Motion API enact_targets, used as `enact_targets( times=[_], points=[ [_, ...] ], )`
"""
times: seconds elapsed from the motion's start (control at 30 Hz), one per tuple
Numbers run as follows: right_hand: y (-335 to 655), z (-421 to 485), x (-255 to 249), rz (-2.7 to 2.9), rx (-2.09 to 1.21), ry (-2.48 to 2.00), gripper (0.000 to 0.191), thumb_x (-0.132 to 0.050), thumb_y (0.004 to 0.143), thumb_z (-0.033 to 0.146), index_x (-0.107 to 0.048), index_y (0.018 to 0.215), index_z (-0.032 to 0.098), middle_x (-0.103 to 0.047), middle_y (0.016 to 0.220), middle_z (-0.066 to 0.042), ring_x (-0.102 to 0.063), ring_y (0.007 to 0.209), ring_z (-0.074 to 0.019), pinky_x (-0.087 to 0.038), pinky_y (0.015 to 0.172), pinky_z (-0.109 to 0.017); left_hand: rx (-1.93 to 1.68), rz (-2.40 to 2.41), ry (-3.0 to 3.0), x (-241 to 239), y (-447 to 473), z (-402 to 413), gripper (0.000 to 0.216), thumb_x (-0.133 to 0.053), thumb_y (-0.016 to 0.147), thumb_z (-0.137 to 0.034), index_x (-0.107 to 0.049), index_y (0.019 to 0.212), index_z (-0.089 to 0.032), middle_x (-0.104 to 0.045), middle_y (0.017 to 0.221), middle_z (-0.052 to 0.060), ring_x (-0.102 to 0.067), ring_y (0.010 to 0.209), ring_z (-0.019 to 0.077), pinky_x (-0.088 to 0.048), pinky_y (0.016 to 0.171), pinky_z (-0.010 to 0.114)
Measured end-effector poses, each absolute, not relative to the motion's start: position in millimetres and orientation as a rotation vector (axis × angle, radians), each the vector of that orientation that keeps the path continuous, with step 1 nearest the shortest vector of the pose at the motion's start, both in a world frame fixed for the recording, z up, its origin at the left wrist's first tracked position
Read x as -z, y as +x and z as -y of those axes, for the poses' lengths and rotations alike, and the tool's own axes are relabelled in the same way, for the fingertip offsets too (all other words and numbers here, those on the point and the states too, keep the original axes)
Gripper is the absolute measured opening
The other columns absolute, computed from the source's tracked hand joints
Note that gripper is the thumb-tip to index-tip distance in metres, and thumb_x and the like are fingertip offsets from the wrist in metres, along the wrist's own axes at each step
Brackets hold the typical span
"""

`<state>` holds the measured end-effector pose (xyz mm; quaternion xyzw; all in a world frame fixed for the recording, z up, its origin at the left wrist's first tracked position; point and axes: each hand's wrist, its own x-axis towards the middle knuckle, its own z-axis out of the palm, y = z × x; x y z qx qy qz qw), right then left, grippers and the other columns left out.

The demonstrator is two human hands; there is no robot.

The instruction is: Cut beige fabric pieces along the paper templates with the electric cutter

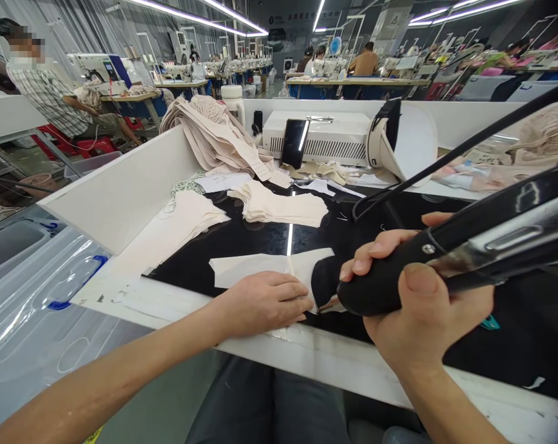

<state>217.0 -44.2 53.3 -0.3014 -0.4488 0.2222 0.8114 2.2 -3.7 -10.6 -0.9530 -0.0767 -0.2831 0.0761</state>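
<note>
My left hand [260, 302] lies flat, fingers together, on a cream fabric piece [246, 268] spread on the glossy black worktop [260, 237] near the front edge. My right hand [422, 308] grips the black handle of a press lever [491, 237] that runs up to the right; its rounded black end sits just right of my left fingertips. Behind them lie two stacks of cream cut pieces [279, 206], the other stack [186, 219] to the left.
A white side wall [121, 185] bounds the table on the left, with a clear plastic bin lid [38, 302] beyond it. At the back stand a white machine box [325, 135], a leaning phone [295, 143] and a fabric pile [214, 132]. Other people sew at distant tables.
</note>
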Motion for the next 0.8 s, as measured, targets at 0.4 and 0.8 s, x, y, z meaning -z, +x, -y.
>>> enact_targets(
  times=[0.4, 0.8],
  points=[
    [215.1, 40.2, -60.3, 0.883, -0.496, -0.611, 0.056, -0.116, 0.083, 0.049, -0.082, 0.124, 0.032, -0.079, 0.084, 0.006, -0.071, 0.052, -0.0206, -0.065, 0.042, -0.037, 0.942, 0.213, -2.824, 5.8, 4.8, 3.7, 0.025, -0.064, 0.135, -0.022, -0.087, 0.13, -0.015, -0.094, 0.125, 0.009, -0.091, 0.119, 0.0189, -0.072, 0.125, 0.031],
    [212.3, 39.8, -56.0, 0.914, -0.453, -0.632, 0.054, -0.115, 0.085, 0.054, -0.083, 0.124, 0.034, -0.079, 0.085, 0.003, -0.07, 0.052, -0.0224, -0.064, 0.041, -0.04, 0.887, 0.218, -2.831, 7.3, 3.5, 5.2, 0.025, -0.064, 0.135, -0.023, -0.087, 0.132, -0.014, -0.095, 0.129, 0.009, -0.091, 0.123, 0.0182, -0.07, 0.129, 0.03]
  ],
)
